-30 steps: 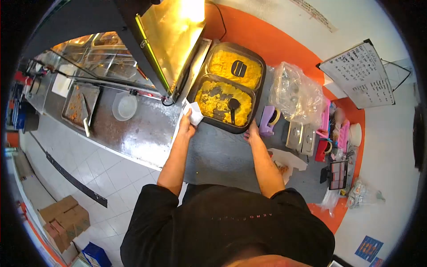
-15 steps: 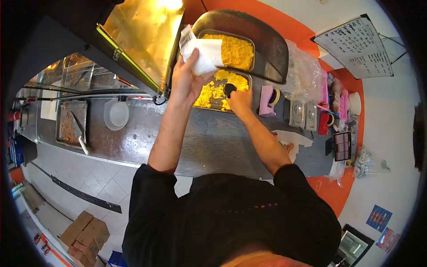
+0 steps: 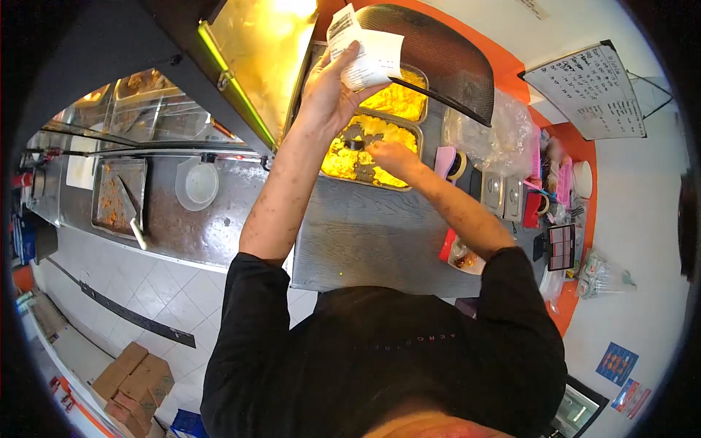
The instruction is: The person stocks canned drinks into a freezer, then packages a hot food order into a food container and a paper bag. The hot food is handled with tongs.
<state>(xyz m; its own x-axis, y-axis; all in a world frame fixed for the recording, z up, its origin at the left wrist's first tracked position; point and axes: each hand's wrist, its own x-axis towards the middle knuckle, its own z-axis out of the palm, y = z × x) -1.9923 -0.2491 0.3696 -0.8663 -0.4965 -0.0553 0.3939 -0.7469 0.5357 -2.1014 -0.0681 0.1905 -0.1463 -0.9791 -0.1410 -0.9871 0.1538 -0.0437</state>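
Note:
My left hand (image 3: 325,95) is raised over the trays, its thumb and fingers closed on a white paper packet (image 3: 380,57) with a printed label. Below and to the right, my right hand (image 3: 394,159) is closed around the handle of a black scoop (image 3: 354,144). The scoop's dark head is down among the yellow crumbly food (image 3: 339,160) in the front metal tray (image 3: 418,150). Dark tray bottom shows between the heaps. Just behind lies a second tray of yellow food (image 3: 401,102), partly hidden by the packet and a dark mesh cover (image 3: 445,55).
A lit glass cabinet (image 3: 255,66) stands at the left. On the counter are a tape dispenser (image 3: 445,160), lidded metal containers (image 3: 502,196) and a plastic bag (image 3: 485,139). Further left are a clear round tub (image 3: 198,185) and a tray with a knife (image 3: 130,204).
My left hand has moved up and right with the packet. The scoop has shifted left across the front tray, my right hand with it. The view has turned slightly.

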